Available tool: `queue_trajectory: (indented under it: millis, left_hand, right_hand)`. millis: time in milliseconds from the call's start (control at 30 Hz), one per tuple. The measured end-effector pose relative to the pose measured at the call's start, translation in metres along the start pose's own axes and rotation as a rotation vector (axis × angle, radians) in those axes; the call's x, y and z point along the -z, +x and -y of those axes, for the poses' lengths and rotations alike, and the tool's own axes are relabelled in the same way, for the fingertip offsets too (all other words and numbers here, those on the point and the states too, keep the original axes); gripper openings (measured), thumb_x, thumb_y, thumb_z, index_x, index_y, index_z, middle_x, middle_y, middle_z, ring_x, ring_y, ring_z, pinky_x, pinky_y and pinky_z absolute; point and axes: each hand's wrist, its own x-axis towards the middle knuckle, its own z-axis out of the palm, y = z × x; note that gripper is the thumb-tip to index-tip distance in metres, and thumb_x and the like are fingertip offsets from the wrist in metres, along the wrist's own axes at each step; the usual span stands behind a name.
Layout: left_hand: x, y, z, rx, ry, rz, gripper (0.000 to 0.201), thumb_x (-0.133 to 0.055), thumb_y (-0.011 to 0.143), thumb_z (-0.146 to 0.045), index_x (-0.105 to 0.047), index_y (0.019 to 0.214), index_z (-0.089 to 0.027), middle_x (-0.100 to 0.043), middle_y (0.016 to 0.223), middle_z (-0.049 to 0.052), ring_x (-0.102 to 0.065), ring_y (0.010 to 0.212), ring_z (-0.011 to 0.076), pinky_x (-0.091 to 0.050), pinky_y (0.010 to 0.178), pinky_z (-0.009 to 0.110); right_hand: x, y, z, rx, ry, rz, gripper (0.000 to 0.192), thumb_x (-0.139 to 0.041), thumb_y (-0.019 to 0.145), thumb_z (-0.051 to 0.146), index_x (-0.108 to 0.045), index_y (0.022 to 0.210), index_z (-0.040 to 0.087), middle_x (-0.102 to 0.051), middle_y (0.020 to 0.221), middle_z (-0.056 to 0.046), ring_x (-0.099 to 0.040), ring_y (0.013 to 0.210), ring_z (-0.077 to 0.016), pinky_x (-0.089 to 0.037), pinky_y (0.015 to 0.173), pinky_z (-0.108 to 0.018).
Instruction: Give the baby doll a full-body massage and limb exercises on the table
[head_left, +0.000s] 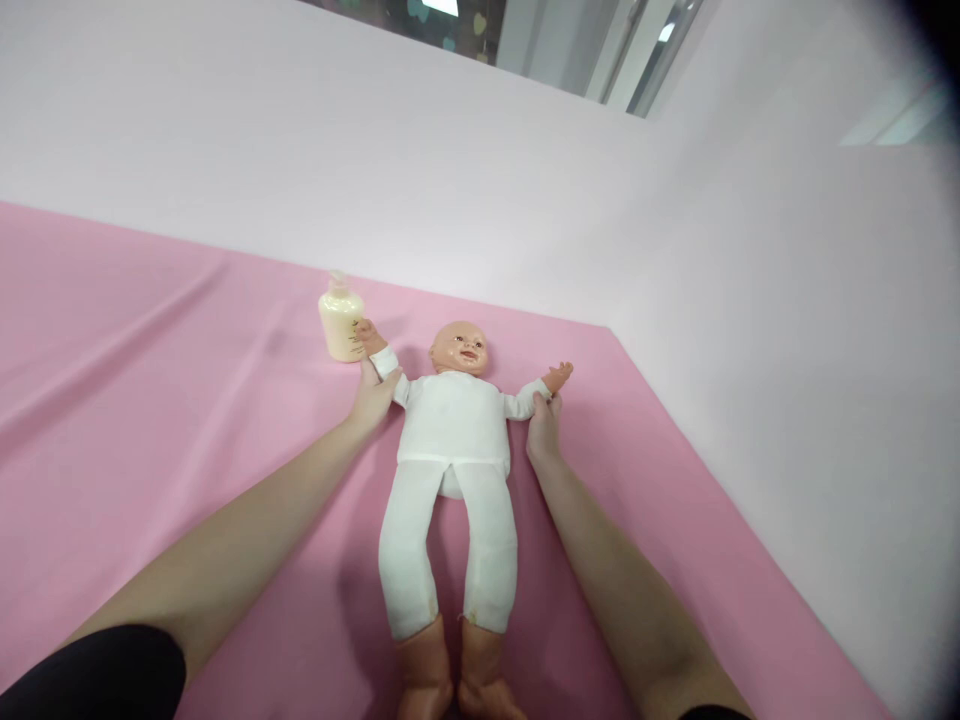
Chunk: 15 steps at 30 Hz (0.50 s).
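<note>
A baby doll in a white cloth top and trousers lies on its back, head away from me and feet towards me. Its arms are spread out to both sides. My left hand is closed around the doll's arm on the left, near the wrist. On the other side, my right hand grips the doll's other forearm, thumb on the white sleeve. Some of my fingers are hidden behind the doll's arms. Just behind the doll's left-side hand stands a pump bottle of pale yellow liquid, upright.
Beneath the doll spreads a pink cloth with a few creases on the left. White walls rise behind it and along the right side. A window opening shows at the top.
</note>
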Motion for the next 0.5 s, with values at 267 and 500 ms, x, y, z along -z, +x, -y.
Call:
queue_trajectory:
  millis: [267, 500]
  left_hand:
    - [-0.002, -0.005, -0.023, -0.131, 0.203, 0.218, 0.056, -0.051, 0.084, -0.024, -0.037, 0.138, -0.024, -0.049, 0.133, 0.009, -0.046, 0.122, 0.0246, -0.036, 0.106, 0.045]
    - [-0.005, -0.007, -0.031, -0.296, 0.474, 0.410, 0.060, -0.037, 0.073, -0.001, -0.054, 0.127, -0.022, -0.057, 0.118, 0.006, -0.051, 0.112, 0.0203, -0.039, 0.103, 0.042]
  right_hand:
    - [-0.006, -0.010, 0.009, 0.155, -0.133, 0.226, 0.051, -0.047, 0.079, 0.022, -0.045, 0.130, 0.025, -0.052, 0.133, -0.005, -0.050, 0.120, -0.0204, -0.038, 0.105, -0.043]
    - [-0.006, -0.014, 0.013, 0.366, -0.378, 0.417, 0.048, -0.042, 0.076, 0.011, -0.058, 0.118, 0.027, -0.057, 0.121, -0.003, -0.050, 0.117, -0.0190, -0.035, 0.107, -0.041]
